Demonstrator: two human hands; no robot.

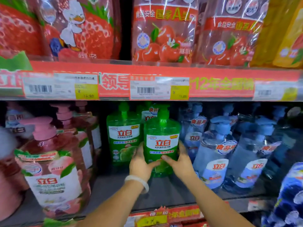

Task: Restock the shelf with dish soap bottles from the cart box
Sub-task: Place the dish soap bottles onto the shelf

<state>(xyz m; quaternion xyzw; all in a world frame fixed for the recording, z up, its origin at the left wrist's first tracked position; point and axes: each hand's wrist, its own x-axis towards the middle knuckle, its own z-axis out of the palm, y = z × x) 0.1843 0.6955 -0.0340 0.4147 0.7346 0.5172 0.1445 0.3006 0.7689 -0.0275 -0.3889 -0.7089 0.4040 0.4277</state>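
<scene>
1. Both hands are wrapping the lower half of one green dish soap bottle [161,141]. The left hand [142,163] is gripping its left side with the thumb lying across the front near the base, and the right hand [179,158] is gripping the right side, thumb on the label.
2. The bottle is standing upright, pump at the top, label facing out, and sitting on the shelf board [172,192] toward the back. It's straight ahead of the hands, so neither one is really nearer.
3. A second green bottle [123,136] is standing just beside it on the left and slightly further back, with another peeking out behind them.
4. On the right the clear blue bottles [213,154] are sitting just beside the right hand's fingers, so that side is looking tight.
5. On the left the pink bottles [54,163] are sitting well apart from the green row.
6. Open shelf is showing in front of the held bottle, toward the edge strip [165,215], so I'm guessing that's where the next ones are going.
7. The pump top is coming close under the price rail [147,86], so I'd slide rather than lift.
</scene>
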